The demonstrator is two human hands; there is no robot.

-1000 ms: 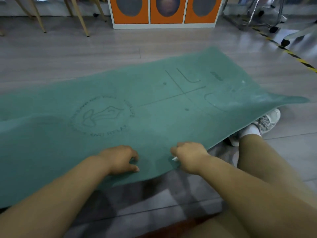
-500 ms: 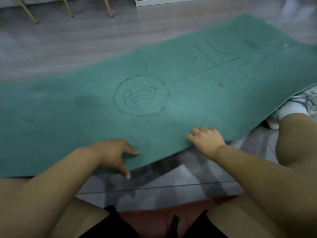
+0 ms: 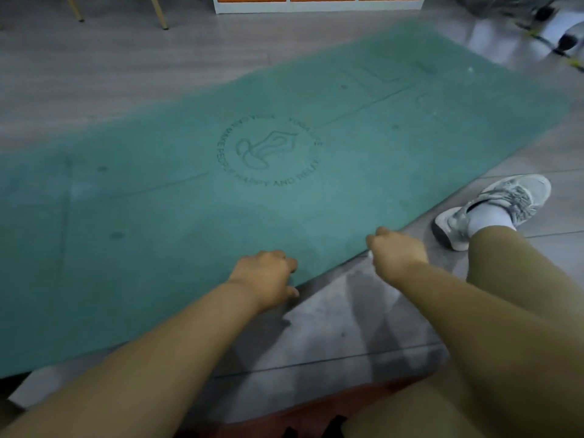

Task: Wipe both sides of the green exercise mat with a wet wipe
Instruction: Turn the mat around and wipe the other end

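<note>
The mat [image 3: 196,197] lies flat on the grey floor [image 3: 341,330], running from the left edge of view away to the upper right, its printed side up. Both hands sit at its near edge, which suggests the person is taking hold of that edge, probably to shift the mat or turn it over for the other side.

The left hand [image 3: 264,278] rests knuckles-up on the mat right at the edge, fingers curled down onto the green surface and the thumb reaching toward the floor; whether it has truly pinched the edge I cannot tell. The right hand [image 3: 395,252] is closed over the edge further right, fingers folded under. A small white scrap shows at its near side, likely the wipe [image 3: 370,254], tucked there so the hand can grip and carry it together.

Just beyond the right hand a sneaker [image 3: 505,200] lies beside the mat. Farther off, the round logo [image 3: 268,151] sits mid-mat, and an orange cabinet [image 3: 316,0] stands behind.
</note>
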